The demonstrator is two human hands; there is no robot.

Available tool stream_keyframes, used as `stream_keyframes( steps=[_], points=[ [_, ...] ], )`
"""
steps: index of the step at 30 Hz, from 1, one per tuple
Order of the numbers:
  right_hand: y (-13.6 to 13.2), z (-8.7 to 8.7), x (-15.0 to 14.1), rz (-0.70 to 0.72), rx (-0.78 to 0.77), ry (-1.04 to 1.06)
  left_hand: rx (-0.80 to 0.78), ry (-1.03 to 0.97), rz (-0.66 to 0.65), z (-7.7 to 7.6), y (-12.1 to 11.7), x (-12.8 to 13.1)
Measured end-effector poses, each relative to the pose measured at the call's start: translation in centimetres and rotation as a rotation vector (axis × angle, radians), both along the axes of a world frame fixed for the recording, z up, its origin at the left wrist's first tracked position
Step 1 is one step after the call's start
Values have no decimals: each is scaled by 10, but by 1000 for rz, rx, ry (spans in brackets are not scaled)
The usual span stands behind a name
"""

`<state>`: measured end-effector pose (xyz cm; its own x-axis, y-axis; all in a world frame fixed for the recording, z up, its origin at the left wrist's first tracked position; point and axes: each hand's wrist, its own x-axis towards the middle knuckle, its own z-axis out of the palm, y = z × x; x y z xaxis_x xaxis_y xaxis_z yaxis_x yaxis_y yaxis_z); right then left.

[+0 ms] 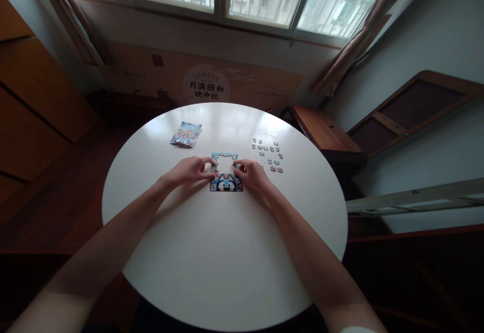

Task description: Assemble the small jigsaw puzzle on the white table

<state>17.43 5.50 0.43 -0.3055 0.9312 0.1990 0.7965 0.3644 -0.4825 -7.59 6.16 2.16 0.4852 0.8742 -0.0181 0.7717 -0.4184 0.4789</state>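
A partly assembled jigsaw puzzle (227, 186) lies flat in the middle of the round white table. Its top row and sides frame an open gap, and the lower part shows a dark blue cartoon face. My left hand (192, 168) grips the puzzle's left edge, thumb below and forefinger above. On the opposite edge, my right hand (252, 173) holds it in the same way with thumb and fingertips. Loose jigsaw pieces (271, 149) are scattered on the table to the right, beyond my right hand. The fingertips cover small parts of both side edges.
A colourful printed packet (186, 134) lies on the round table (219, 252) at the far left. Behind the right rim stands a wooden bench or low table (325, 129). Windows and a printed banner (206, 85) are beyond the table.
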Motion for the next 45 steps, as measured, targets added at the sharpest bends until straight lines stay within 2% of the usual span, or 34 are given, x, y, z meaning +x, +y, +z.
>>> stream_keyframes(
  steps=[28, 36, 45],
  points=[
    [-1, 1, 0, -56, -65, 88, 37, 22, 13, 1, -1, 1],
    [3, -5, -1, -68, -49, 35, 29, 21, 11, -1, -1, 1],
    [1, -2, -2, -74, -47, 14, 14, 9, 1, 1, -1, 1]
  ],
)
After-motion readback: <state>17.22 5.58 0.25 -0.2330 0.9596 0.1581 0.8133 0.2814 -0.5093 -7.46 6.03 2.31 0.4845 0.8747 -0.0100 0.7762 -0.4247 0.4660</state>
